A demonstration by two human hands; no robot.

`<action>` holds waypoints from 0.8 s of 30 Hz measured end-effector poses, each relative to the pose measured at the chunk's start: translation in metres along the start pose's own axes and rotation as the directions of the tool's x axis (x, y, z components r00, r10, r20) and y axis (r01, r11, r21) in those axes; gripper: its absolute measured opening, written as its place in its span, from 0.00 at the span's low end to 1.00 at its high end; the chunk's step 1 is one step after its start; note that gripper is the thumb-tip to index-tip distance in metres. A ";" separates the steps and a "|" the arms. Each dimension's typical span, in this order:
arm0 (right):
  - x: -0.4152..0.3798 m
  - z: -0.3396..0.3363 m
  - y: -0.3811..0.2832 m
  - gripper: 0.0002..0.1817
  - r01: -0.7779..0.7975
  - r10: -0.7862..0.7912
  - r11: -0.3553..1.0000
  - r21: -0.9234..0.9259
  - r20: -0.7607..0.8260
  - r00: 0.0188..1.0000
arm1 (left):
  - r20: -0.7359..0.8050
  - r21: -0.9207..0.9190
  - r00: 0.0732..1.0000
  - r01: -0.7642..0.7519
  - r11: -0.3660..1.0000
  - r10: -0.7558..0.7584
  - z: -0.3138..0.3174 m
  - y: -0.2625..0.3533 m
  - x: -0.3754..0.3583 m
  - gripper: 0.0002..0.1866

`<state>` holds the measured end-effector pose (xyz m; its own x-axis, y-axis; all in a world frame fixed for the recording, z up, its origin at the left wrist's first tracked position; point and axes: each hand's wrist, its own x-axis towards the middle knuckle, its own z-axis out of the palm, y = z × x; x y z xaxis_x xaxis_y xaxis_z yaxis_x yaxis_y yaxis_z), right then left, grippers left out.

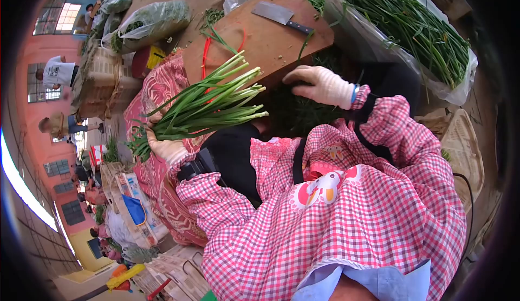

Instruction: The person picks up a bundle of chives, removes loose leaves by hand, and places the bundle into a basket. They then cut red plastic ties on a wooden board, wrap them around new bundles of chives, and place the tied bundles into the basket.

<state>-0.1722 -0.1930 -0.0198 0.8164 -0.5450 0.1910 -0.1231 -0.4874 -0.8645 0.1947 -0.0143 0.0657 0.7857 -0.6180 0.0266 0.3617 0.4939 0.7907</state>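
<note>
Gripping chives (199,106) in left hand (166,148) beside chopping board (265,38), with right hand (323,85) half-open (seemingly empty); apparently gathering, next needing aligned stems.

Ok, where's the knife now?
In the head view, the knife lies on the board near the top, just right of centre, above the right hand.

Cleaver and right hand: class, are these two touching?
Apart: the head view shows the cleaver lying on the board, with the board's edge visible between its handle and the right hand.
</note>
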 end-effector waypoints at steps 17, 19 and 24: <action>0.045 0.057 -0.008 0.15 -0.174 0.120 0.944 0.279 0.199 0.973 | -0.047 -0.091 0.997 0.060 0.994 -0.064 0.081 0.005 -0.040 0.11; 0.042 0.071 0.010 0.13 0.005 -0.022 0.987 0.164 0.103 0.994 | -0.032 -0.239 0.999 0.023 0.971 -0.032 0.054 0.000 -0.027 0.10; 0.040 0.075 -0.008 0.10 -0.036 0.020 0.975 0.220 0.075 0.997 | -0.122 -0.305 0.992 -0.017 0.952 -0.021 0.035 -0.003 -0.022 0.10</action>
<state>-0.0964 -0.1596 -0.0402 0.8537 -0.5022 0.1380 -0.0258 -0.3055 -0.9518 0.1587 -0.0242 0.0839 0.8334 -0.5489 -0.0647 0.4836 0.6675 0.5662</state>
